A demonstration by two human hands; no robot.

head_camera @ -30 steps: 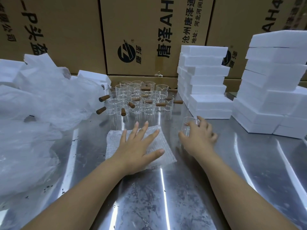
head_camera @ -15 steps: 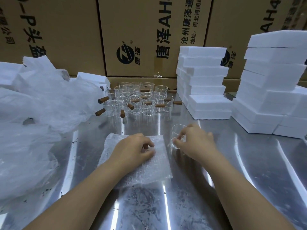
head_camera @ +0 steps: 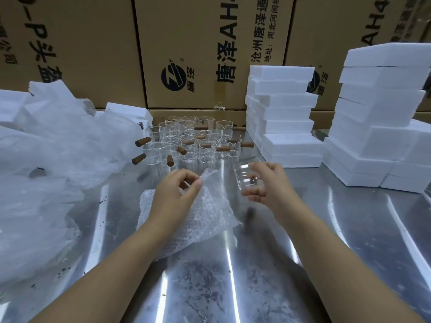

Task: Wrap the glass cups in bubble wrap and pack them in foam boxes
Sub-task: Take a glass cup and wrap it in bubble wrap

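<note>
My left hand (head_camera: 177, 194) pinches the far edge of a bubble wrap sheet (head_camera: 205, 213) and holds that edge up off the steel table (head_camera: 349, 241). My right hand (head_camera: 268, 185) grips a clear glass cup (head_camera: 245, 177) just above the table, right of the sheet. Behind them stand several glass cups with wooden handles (head_camera: 191, 141). White foam boxes are stacked at the back middle (head_camera: 284, 113) and at the right (head_camera: 382, 108).
A big heap of plastic and bubble wrap (head_camera: 51, 164) fills the left side of the table. Tall cardboard cartons (head_camera: 210, 50) wall off the back. Bare steel lies between my forearms and at the right front.
My left hand went from flat on the sheet to pinching its edge and lifting it. My right hand carried the glass cup leftward toward the sheet and raised it.
</note>
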